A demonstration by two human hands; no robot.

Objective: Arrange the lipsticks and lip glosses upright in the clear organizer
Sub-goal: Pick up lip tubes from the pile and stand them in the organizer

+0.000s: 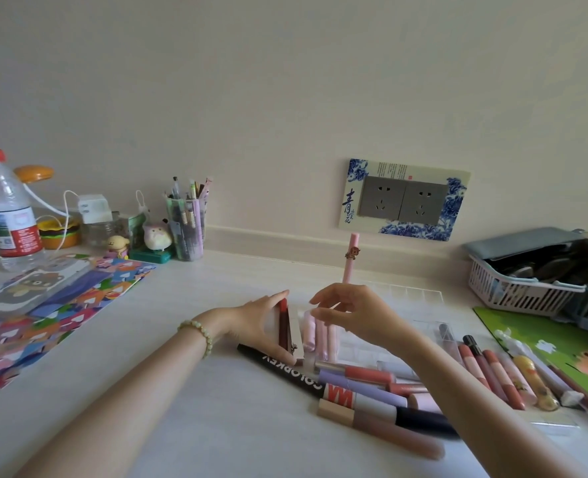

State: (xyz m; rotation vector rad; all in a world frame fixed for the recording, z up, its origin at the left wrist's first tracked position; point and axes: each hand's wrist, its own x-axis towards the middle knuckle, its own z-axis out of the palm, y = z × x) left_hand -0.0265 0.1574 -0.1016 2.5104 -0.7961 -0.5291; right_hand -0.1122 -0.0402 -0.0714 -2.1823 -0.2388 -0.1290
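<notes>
The clear organizer (pixel 406 294) sits mid-table, its grid of compartments hard to make out. Three pale pink tubes (pixel 320 334) stand upright at its near left corner. My left hand (pixel 265 322) holds a dark red lip gloss (pixel 283 322) upright against the organizer's left side. My right hand (pixel 351 313) pinches a tall pink tube (pixel 349 260) with a small charm, held upright over the organizer. A pile of lipsticks and glosses (pixel 371 388) lies flat in front, with a black one (pixel 278 365) beside it. Several more tubes (pixel 492 370) lie to the right.
A colourful printed mat (pixel 44 312) lies at left, with a water bottle (pixel 8 215), a pen cup (pixel 186 229) and small figurines behind it. A white basket (pixel 527 284) stands at the back right, above a green mat (pixel 561 343). A wall socket (pixel 403 200) is behind.
</notes>
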